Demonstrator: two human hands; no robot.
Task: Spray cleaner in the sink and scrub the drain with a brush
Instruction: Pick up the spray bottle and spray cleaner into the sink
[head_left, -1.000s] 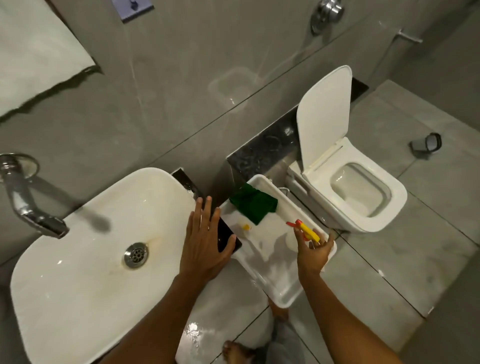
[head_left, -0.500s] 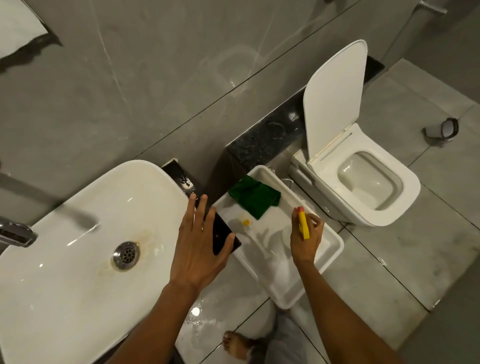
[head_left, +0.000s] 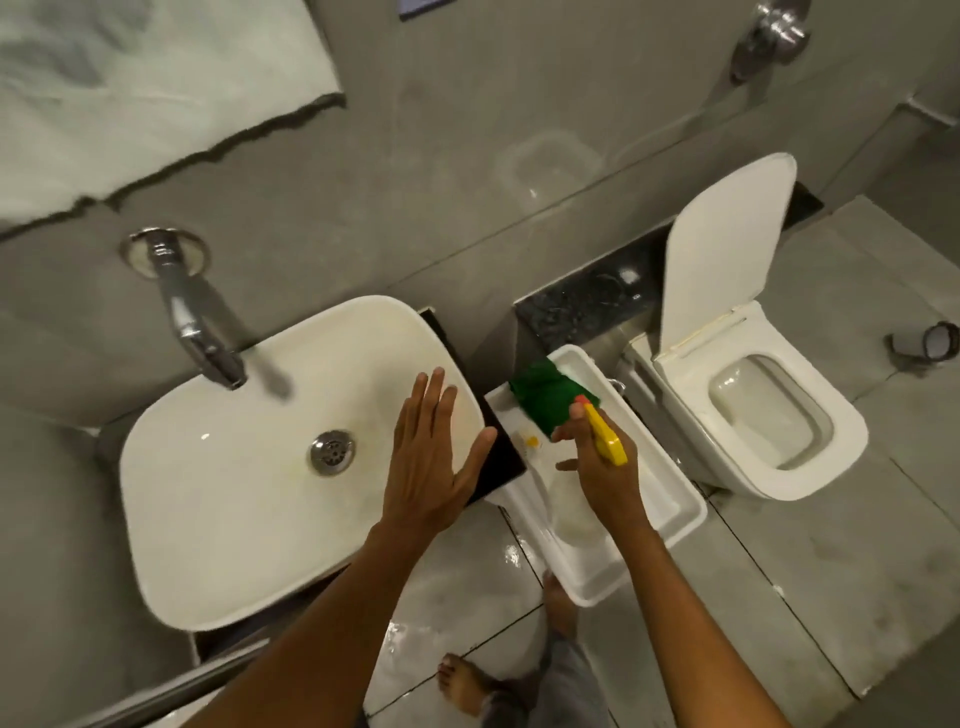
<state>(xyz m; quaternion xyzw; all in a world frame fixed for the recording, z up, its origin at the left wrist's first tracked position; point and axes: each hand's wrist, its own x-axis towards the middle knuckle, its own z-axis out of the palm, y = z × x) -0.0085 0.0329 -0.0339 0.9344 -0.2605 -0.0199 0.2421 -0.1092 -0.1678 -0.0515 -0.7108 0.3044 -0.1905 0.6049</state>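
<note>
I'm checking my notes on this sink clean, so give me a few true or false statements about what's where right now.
1. The right hand holds a yellow sprayer. True.
2. The left hand grips a brush. False: it is open and holds nothing, over the sink rim.
3. The toilet lid is down. False: it stands up.
4. A green cloth lies in the white tray. True.

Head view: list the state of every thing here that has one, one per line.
Sink: empty, stained near the drain.
Tap: not running.
Toilet lid: raised.
White tray: holds a crumpled green cloth.
Spray bottle: lifted, gripped by right hand.
Left hand: open, empty, over the sink's right rim.
Floor: wet by the sink.
</note>
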